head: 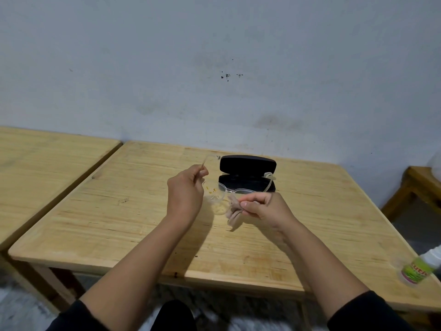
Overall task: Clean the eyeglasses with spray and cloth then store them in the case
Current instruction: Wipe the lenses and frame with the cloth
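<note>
Eyeglasses [220,194] hang above the table's [95,211] middle because your left hand [185,189] pinches one temple to steady them while your right hand [260,207] grips the cloth [232,211] against a lens, with the open case [247,174] waiting near the far edge.

We see the glasses [223,195] between our hands above the table [119,211], left hand [186,189] left of them, right hand [260,206] with the cloth [233,212] to the right, case [247,174] behind (lid up), bottle [418,268] at the table's near right corner.
</note>
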`<state>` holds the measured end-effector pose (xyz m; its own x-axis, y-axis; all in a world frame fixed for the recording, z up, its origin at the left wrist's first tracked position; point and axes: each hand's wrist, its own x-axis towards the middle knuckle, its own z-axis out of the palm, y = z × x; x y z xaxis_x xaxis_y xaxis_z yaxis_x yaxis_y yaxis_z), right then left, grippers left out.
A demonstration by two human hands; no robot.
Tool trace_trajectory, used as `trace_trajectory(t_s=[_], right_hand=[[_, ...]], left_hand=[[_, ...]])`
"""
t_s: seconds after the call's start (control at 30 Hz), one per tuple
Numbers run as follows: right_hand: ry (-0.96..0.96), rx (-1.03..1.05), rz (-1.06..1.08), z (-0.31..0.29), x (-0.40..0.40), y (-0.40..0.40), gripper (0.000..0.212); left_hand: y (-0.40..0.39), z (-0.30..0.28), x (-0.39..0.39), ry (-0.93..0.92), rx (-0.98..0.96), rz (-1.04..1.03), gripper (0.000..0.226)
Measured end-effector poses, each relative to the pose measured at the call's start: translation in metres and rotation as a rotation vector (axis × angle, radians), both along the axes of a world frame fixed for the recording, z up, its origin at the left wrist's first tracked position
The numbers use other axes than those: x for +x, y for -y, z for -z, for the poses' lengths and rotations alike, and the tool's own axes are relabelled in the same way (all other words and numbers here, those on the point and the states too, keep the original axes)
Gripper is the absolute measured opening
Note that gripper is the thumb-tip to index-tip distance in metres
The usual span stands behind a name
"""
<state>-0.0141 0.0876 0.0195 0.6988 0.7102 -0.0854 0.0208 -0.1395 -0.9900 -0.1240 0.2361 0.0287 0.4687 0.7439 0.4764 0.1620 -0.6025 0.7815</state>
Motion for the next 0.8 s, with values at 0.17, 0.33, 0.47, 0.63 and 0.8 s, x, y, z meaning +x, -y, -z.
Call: trace_trajectory(t_s=[0.17, 0.33, 0.47, 0.63, 0.8], right_hand=[[0.044, -0.026, 0.090, 0.001, 0.003, 0.001, 0.018], [0.054, 0.032, 0.537, 0.013, -0.003, -0.005, 0.009], [-0.008, 0.234, 0.906, 0.012, -0.014, -0.015, 0.011], [-0.144, 0.467, 0.988, 0.002, -0.010, -0.024, 0.024], [-0.120, 0.526, 0.947, -0.009, -0.009, -0.018, 0.014]], left_hand=[[0.002, 0.006, -0.006, -0.040, -0.022, -0.001, 0.026], [0.012, 0.013, -0.005, -0.018, -0.056, 0.047, 0.030], [0.030, 0.016, -0.003, -0.006, -0.025, 0.077, 0.032], [0.048, 0.023, 0.000, 0.029, 0.039, 0.121, 0.029], [0.049, 0.024, 0.002, 0.055, 0.119, 0.157, 0.032]])
